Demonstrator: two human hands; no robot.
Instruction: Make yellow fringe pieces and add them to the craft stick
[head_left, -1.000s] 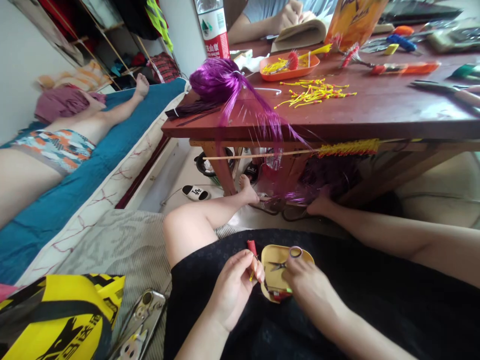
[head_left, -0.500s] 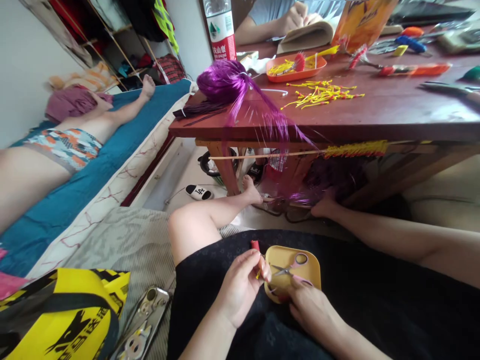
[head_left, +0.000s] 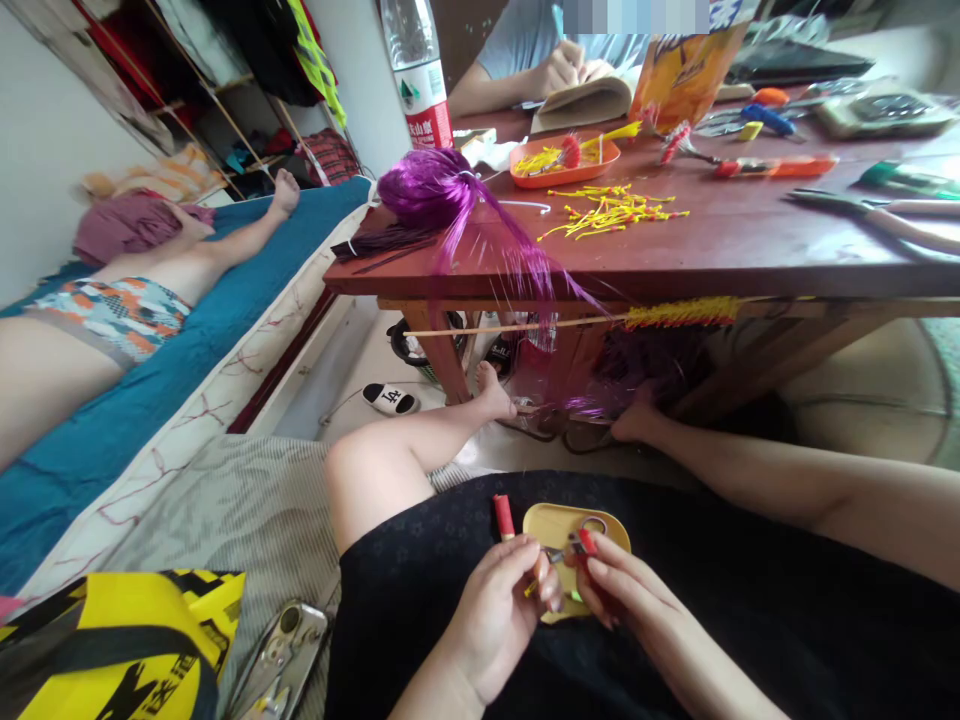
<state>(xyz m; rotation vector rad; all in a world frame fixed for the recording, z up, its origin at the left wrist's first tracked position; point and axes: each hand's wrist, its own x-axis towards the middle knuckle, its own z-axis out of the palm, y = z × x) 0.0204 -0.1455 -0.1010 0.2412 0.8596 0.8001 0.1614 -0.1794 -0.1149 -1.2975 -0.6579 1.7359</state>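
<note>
My left hand (head_left: pixel 504 610) is closed in a pinch on a thin yellow strand (head_left: pixel 531 588) over my lap. My right hand (head_left: pixel 630 590) grips what looks like a lighter (head_left: pixel 586 542), red with a metal end turned toward the left fingertips. Beneath both hands, a small yellow tray (head_left: pixel 541 517) rests on the dark cloth. Scissors (head_left: pixel 595 523) lie in it, mostly hidden by the right hand. A red spool (head_left: pixel 503 516) stands just left of the tray.
On the brown table (head_left: pixel 720 250) are yellow strands (head_left: pixel 611 212), an orange tray (head_left: pixel 517 180), a purple fibre bundle (head_left: pixel 427 188) and pliers (head_left: pixel 847 205). A yellow-wrapped stick (head_left: pixel 682 312) crosses its front edge. Another person's hands (head_left: pixel 574 68) write behind; someone's leg (head_left: pixel 244 228) lies on the bed.
My right hand has come up out of the tray with the red lighter and moved close to the left fingertips. The left hand keeps its pinch. The camera view has shifted slightly.
</note>
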